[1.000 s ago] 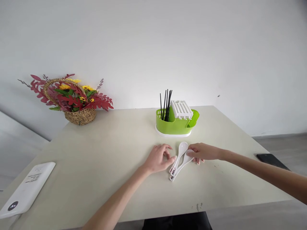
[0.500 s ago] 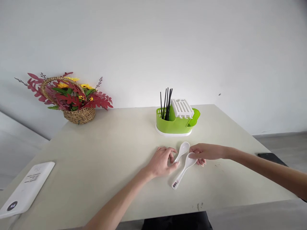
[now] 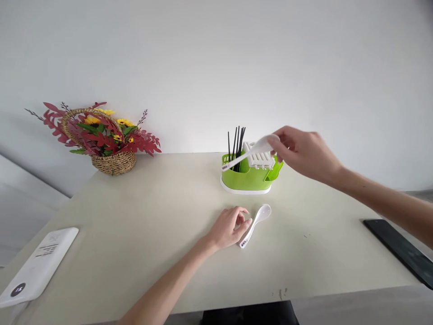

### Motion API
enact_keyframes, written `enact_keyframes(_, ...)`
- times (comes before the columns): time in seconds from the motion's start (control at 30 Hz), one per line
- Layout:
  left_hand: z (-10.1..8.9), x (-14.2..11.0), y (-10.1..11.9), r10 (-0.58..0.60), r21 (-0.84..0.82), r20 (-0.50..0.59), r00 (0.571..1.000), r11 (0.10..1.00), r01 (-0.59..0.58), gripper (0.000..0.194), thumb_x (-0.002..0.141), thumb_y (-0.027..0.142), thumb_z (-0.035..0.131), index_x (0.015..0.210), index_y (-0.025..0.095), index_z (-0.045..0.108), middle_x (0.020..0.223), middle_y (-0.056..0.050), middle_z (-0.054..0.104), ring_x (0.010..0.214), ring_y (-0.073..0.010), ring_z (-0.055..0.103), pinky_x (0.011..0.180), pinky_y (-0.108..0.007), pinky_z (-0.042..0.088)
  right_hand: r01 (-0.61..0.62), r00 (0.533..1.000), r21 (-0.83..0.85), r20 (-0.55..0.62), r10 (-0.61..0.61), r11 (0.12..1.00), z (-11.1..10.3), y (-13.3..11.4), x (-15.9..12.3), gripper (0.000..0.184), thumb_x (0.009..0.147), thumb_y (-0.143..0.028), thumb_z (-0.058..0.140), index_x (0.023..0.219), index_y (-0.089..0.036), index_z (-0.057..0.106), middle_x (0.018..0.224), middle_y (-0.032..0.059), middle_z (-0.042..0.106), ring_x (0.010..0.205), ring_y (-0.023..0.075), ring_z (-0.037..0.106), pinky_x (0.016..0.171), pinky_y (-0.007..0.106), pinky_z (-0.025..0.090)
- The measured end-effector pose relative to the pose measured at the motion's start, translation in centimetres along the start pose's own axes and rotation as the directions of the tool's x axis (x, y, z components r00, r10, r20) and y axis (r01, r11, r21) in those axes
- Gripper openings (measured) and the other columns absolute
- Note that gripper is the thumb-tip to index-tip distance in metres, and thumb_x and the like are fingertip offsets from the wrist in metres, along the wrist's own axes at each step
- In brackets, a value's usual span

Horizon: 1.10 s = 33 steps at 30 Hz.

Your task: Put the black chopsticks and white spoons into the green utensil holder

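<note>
My right hand (image 3: pixel 304 151) grips a white soup spoon (image 3: pixel 260 145) by its bowl, raised in the air. The handle slants down to the left, in front of a green utensil caddy (image 3: pixel 246 179) with a white slotted top (image 3: pixel 259 159). Black chopsticks (image 3: pixel 237 146) stand in the caddy's left compartment. A second white soup spoon (image 3: pixel 260 218) lies on the table, bowl pointing away. Just left of its handle rests my left hand (image 3: pixel 228 228), fingers loosely curled and thumb apart, holding nothing. Whether its thumb touches that spoon is unclear.
A wicker basket (image 3: pixel 115 163) of red and yellow flowers stands at the table's back left. Front left lies a white rectangular device (image 3: pixel 42 266) with a round display. A black phone (image 3: pixel 399 248) rests along the right edge of the table (image 3: pixel 162 216).
My right hand has lifted one spoon off the table, up to the height of the caddy's top. My left hand stays nearly in place beside the other spoon.
</note>
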<state>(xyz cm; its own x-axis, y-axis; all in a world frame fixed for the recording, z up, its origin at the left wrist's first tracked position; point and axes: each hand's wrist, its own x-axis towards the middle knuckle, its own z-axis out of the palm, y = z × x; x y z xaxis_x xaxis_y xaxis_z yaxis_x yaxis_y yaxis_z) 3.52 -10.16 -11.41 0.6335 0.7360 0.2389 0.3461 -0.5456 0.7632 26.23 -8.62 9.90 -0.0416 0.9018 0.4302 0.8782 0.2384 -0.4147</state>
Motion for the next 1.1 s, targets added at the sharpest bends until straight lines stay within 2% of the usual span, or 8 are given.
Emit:
enact_keyframes(0.1,-0.2,0.0,-0.3,-0.009,-0.03,-0.013,1.0,1.0,0.008,0.028,0.103,0.046,0.052,0.114,0.022,0.06,0.09,-0.003,0.072,0.085,-0.0188,0.069,0.091,-0.035,0.049,0.08,0.976,-0.225,-0.181,-0.123,0.971,0.0,-1.3,1.5,0.03,0.102,-0.045,0.045,0.105,-0.023,0.066,0.089,0.0058,0.075,0.068,0.0198,0.064,0.065,0.035,0.041)
enact_keyframes(0.17,-0.3,0.1,-0.4,-0.018,-0.054,-0.017,1.0,0.998,0.017,0.028,0.103,0.046,0.051,0.114,0.021,0.061,0.09,-0.003,0.071,0.084,-0.0186,0.068,0.086,-0.033,0.051,0.112,0.963,-0.341,-0.193,-0.186,0.933,0.5,-1.8,2.4,0.03,0.102,-0.041,0.044,0.107,-0.023,0.067,0.089,0.0056,0.075,0.067,0.0199,0.062,0.063,0.034,0.037)
enact_keyframes(0.3,-0.7,0.2,-0.7,-0.022,-0.079,-0.036,0.999,0.997,0.019,0.028,0.104,0.045,0.05,0.112,0.021,0.061,0.089,-0.003,0.072,0.08,-0.0179,0.067,0.079,-0.031,0.052,0.16,0.972,-0.461,-0.082,-0.221,0.873,2.4,-2.3,3.6,0.037,0.105,-0.041,0.037,0.109,-0.022,0.069,0.091,0.0065,0.076,0.067,0.0195,0.06,0.062,0.032,0.03)
enact_keyframes(0.47,-1.4,0.4,-1.1,-0.053,-0.104,-0.1,0.994,0.994,0.043,0.025,0.104,0.043,0.049,0.108,0.021,0.062,0.092,-0.004,0.075,0.082,-0.0178,0.069,0.075,-0.029,0.051,0.211,0.976,-0.56,0.077,-0.204,0.801,5.1,-3.5,4.3,0.039,0.107,-0.035,0.032,0.106,-0.019,0.068,0.096,0.0098,0.077,0.071,0.0206,0.064,0.061,0.032,0.024)
enact_keyframes(0.67,-1.9,0.6,-1.8,-0.112,-0.157,-0.154,0.982,0.984,0.087,0.027,0.103,0.045,0.05,0.106,0.021,0.062,0.088,-0.003,0.075,0.08,-0.0172,0.069,0.07,-0.027,0.05,0.303,0.949,-0.595,0.265,-0.174,0.745,8.1,-4.4,5.0,0.041,0.108,-0.028,0.027,0.106,-0.015,0.066,0.104,0.016,0.076,0.083,0.0253,0.069,0.064,0.032,0.028)
enact_keyframes(0.83,-1.8,0.7,-2.0,-0.104,-0.153,-0.148,0.984,0.985,0.082,0.028,0.103,0.046,0.05,0.104,0.021,0.063,0.086,-0.003,0.075,0.078,-0.0168,0.069,0.069,-0.027,0.051,0.358,0.918,-0.576,0.363,-0.162,0.735,9.4,-5.1,5.7,0.035,0.106,-0.024,0.032,0.108,-0.012,0.065,0.102,0.0203,0.074,0.087,0.0283,0.07,0.066,0.034,0.032)
enact_keyframes(0.97,-1.7,0.6,-2.1,-0.091,-0.125,-0.14,0.986,0.989,0.074,0.025,0.103,0.042,0.05,0.102,0.021,0.064,0.088,-0.003,0.076,0.081,-0.0172,0.071,0.071,-0.027,0.052,0.379,0.893,-0.555,0.428,-0.137,0.74,10.0,-5.7,6.2,0.028,0.102,-0.019,0.036,0.112,-0.015,0.062,0.097,0.0174,0.075,0.083,0.0274,0.07,0.065,0.033,0.032)
enact_keyframes(1.1,-1.6,0.5,-2.2,-0.081,-0.111,-0.134,0.988,0.992,0.066,0.021,0.102,0.037,0.051,0.103,0.021,0.065,0.089,-0.003,0.076,0.082,-0.0169,0.071,0.071,-0.026,0.052,0.346,0.898,-0.541,0.426,-0.104,0.766,10.7,-6.1,6.4,0.028,0.098,-0.018,0.041,0.119,-0.016,0.06,0.094,0.0155,0.075,0.08,0.0277,0.07,0.065,0.033,0.032)
